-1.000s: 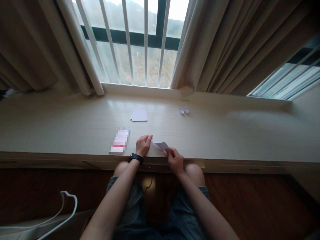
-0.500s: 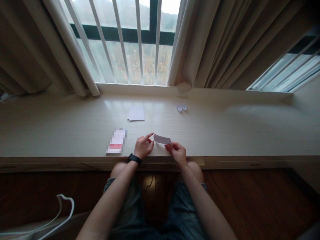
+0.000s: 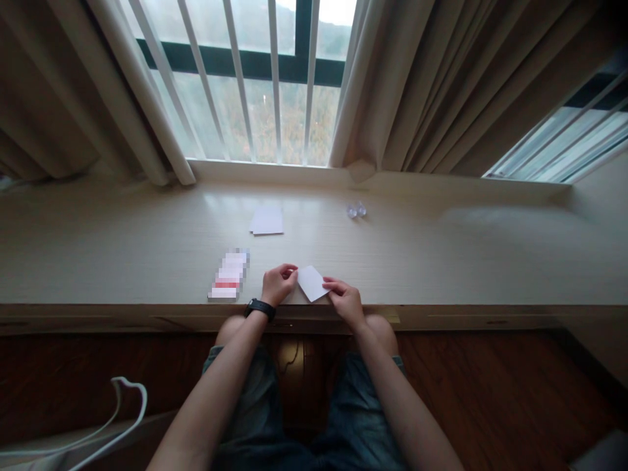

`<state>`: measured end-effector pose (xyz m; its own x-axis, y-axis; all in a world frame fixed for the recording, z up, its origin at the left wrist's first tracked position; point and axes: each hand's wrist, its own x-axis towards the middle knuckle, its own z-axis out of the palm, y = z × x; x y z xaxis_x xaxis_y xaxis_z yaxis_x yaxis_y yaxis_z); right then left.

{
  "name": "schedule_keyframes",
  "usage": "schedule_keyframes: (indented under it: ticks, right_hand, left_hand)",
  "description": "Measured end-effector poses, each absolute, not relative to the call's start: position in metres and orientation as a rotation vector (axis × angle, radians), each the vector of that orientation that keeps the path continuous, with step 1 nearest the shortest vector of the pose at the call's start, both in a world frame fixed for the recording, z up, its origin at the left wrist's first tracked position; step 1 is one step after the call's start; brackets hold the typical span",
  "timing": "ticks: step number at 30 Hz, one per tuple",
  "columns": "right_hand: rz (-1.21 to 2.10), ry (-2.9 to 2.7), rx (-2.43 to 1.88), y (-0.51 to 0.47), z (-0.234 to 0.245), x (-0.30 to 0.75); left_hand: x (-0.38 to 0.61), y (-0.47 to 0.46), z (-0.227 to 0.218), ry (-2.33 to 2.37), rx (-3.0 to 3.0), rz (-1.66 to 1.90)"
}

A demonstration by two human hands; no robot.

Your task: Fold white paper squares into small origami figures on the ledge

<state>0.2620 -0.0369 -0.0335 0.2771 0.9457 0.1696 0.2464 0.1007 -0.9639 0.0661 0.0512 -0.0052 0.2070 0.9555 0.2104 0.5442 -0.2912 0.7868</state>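
Observation:
A small square of white paper (image 3: 313,283) is held in a diamond pose just over the front part of the pale tabletop. My left hand (image 3: 279,284), with a black band on its wrist, is closed at the paper's left corner, thumb and forefinger together there. At the opposite corner my right hand (image 3: 346,301) pinches the paper, its fingers lying over the edge. Farther back lies a small stack of similar white paper squares (image 3: 267,220), slightly fanned.
A phone (image 3: 229,275) with a pixelated screen lies left of my hands. Two small clear objects (image 3: 356,210) sit toward the back right of the tabletop (image 3: 441,255). Behind are a barred window and curtains (image 3: 422,85). A white cord-like loop (image 3: 142,399) shows at lower left.
The paper has turned from nearly edge-on to showing its flat face. My left forefinger, stretched out before, has drawn in to the paper's left corner.

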Motion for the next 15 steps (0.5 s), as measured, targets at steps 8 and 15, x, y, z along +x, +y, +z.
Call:
schedule_keyframes:
  ticks: [8, 15]
  right_hand:
    - [0.754, -1.107, -1.485, -0.0329, -0.0292, 0.2649]
    - [0.856, -1.104, -1.475, -0.0323, -0.0309, 0.266]
  left_hand:
    - [0.0654, 0.0549, -0.0091, 1.396, 1.896, 0.945]
    - [0.0657, 0.0555, -0.0118, 1.37, 1.93, 0.946]
